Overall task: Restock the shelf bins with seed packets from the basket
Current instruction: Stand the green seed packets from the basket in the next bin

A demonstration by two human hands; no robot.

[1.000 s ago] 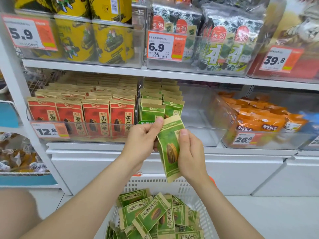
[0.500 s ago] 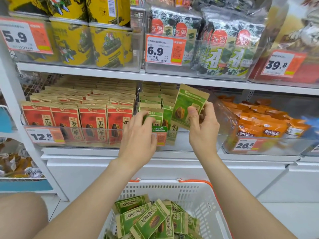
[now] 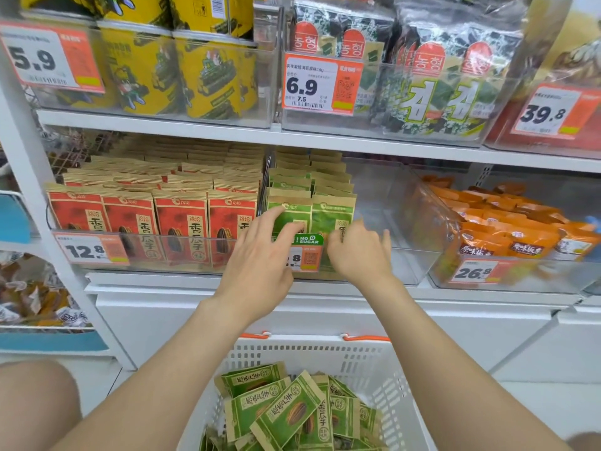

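Head view: light, floppy packets [image 3: 331,219], best pinched at the top seam, were touched, not held, by the slack left grip [image 3: 260,262] and right grip [image 3: 357,255].

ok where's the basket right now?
Head view, bottom centre: the white basket is in front of the white cabinet, directly below the clear bin on the middle shelf, with loose green seed packets inside it.
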